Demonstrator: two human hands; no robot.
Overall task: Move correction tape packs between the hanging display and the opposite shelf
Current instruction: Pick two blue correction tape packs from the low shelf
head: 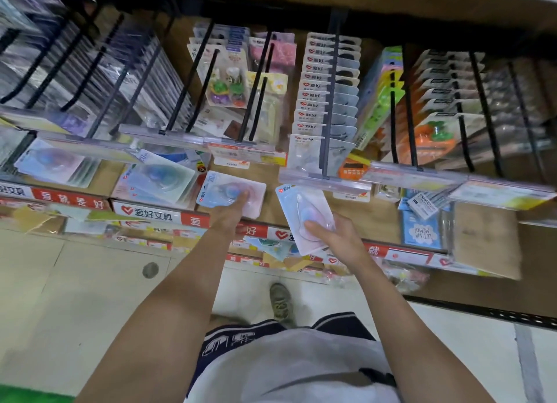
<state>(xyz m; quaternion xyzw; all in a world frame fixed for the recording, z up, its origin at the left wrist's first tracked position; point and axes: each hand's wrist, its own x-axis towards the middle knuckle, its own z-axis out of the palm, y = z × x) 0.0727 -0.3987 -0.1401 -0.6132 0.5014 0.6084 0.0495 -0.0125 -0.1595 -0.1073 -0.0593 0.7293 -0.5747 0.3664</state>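
a stationery aisle, hooks of carded goods above a low shelf. the left hand presses a correction tape pack onto the shelf, its fingers largely hidden; it could slide off. the right hand pinches a second pack, which might snag the price rail. motion blurs the labels.

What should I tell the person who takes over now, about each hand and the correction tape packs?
Left hand: touching a blue-pink pack that sits at the shelf edge.
Right hand: holding a pale pack, clear of the display.
Hanging row of matching packs: full on its hook.
Done: cannot tell how many were moved.
Left: place the two packs, then continue.
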